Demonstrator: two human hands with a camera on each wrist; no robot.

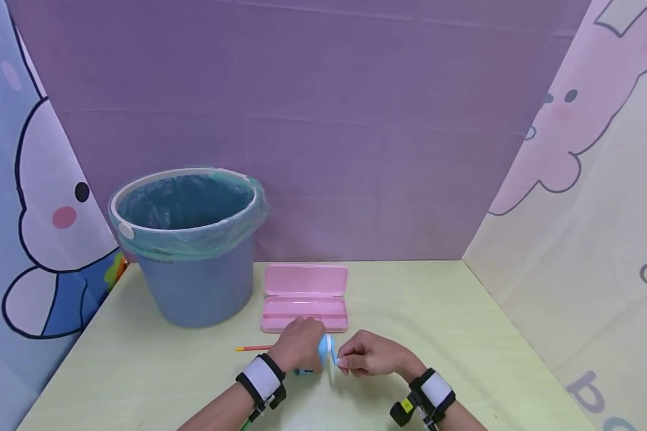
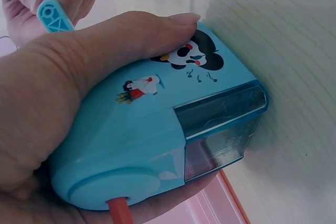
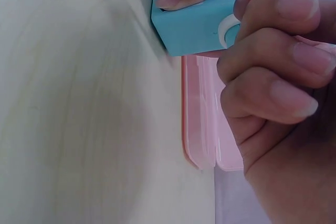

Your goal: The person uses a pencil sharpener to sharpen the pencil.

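"Sharpener [image 2: 142,127]: where?"

"In front of the pencil case [image 1: 305,280]; my left fingers [image 1: 308,347] wrapped round it, presumably for steadiness."

"Pencil [image 2: 121,212]?"

"One end in the sharpener's hole, which seems to support it."

"Crank [image 2: 55,18]?"

"End pinched in my right fingers [image 3: 265,90], likely for leverage."

"Bin [image 1: 199,290]?"

"Upright on the table [image 1: 442,317], lined, presumably for cleanliness."

b-like letter [image 1: 586,392] on wall [image 1: 561,293], illegible lettering [image 1: 162,261] on bin [image 1: 196,290] and sharpener [image 2: 136,124]
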